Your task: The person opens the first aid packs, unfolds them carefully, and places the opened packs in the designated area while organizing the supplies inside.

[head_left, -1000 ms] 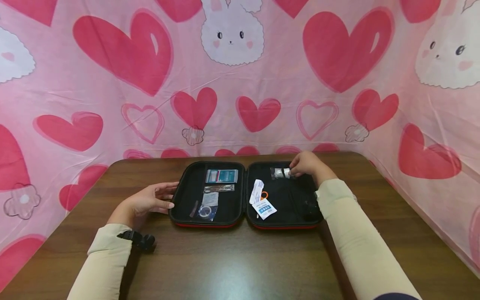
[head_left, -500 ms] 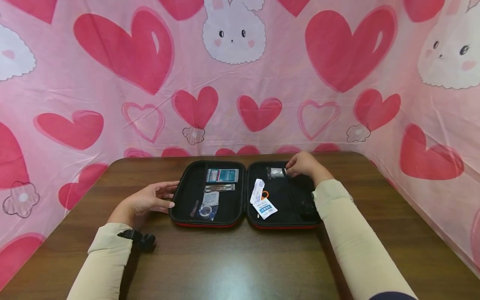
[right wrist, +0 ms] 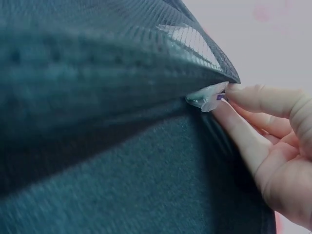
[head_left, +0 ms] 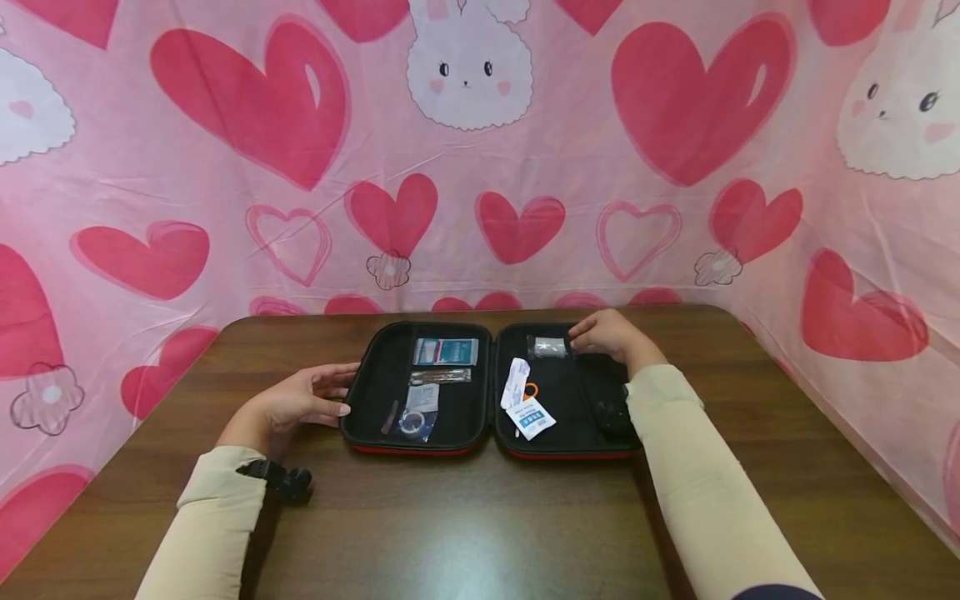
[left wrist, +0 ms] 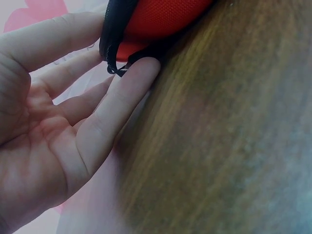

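Note:
An open black first-aid case (head_left: 408, 329) with red outer sides lies on the table. My left hand (head_left: 303, 396) touches its left side, the fingers fairly straight and the thumb by the zipped edge (left wrist: 114, 68). At the back of the right half is a clear-wrapped white packet (head_left: 549, 347). My right hand (head_left: 609, 336) is at its right end. In the right wrist view, most of the packet (right wrist: 192, 41) shows behind a dark mesh pocket (right wrist: 97, 83), and my thumb and finger pinch its clear wrapper end (right wrist: 209, 97) at the pocket's edge.
The left half holds a blue-green packet (head_left: 446, 352), cotton swabs (head_left: 440, 377), a small pale packet (head_left: 422, 397) and a bagged white ring (head_left: 412, 423). In the right half lie a white strip (head_left: 515, 382), orange handle loop (head_left: 531, 390) and blue-white sachet (head_left: 531, 418). A patterned cloth hangs behind.
The white packet has shifted left within the case's right half, and my right hand has moved slightly left with it. My left hand stays at the case's left side.

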The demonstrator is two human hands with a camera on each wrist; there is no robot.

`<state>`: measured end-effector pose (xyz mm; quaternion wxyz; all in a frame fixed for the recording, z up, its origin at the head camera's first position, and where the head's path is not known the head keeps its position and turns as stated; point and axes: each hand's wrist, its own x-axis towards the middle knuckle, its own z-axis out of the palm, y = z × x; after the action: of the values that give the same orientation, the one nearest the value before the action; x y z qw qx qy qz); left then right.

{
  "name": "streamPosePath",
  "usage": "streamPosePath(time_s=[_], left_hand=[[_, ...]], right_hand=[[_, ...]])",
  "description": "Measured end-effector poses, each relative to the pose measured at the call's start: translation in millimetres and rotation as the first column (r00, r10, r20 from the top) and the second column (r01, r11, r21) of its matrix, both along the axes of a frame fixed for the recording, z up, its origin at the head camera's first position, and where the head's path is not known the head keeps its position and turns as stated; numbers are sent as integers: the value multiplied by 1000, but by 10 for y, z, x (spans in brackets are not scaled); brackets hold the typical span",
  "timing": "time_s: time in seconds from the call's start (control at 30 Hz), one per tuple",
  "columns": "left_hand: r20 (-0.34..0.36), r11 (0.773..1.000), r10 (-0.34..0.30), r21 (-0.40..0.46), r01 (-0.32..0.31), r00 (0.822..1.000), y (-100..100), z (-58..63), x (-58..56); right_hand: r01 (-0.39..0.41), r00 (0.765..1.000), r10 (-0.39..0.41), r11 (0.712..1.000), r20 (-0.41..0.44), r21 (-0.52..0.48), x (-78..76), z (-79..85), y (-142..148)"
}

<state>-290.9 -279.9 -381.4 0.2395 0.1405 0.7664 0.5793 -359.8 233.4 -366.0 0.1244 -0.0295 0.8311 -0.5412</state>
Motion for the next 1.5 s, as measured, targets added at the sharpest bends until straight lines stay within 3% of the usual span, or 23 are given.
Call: streamPosePath(time_s=[0.27, 0.63, 1.0, 1.3, 1.5], left_hand=[[-2, 1000, 4, -11, -4, 1000, -11, -43, -23], [5, 1000, 20, -21, -20, 1000, -6, -43, -13], [4, 1000, 17, -3, -17, 1000, 2, -55, -11], [5, 1000, 28, -4, -28, 1000, -7, -54, -19], [3, 999, 36, -11, -36, 999, -7, -37, -13]], right_hand=[[-31, 999, 34, 996, 32, -79, 6, -64, -29], [-45, 997, 52, 994, -58, 104, 55, 130, -69], [-163, 981, 170, 984, -98, 76, 139, 233, -215], [-329, 938, 337, 939, -75, 103, 162, 230, -317], [-408, 907, 420, 894, -31, 188, 183, 278, -432]])
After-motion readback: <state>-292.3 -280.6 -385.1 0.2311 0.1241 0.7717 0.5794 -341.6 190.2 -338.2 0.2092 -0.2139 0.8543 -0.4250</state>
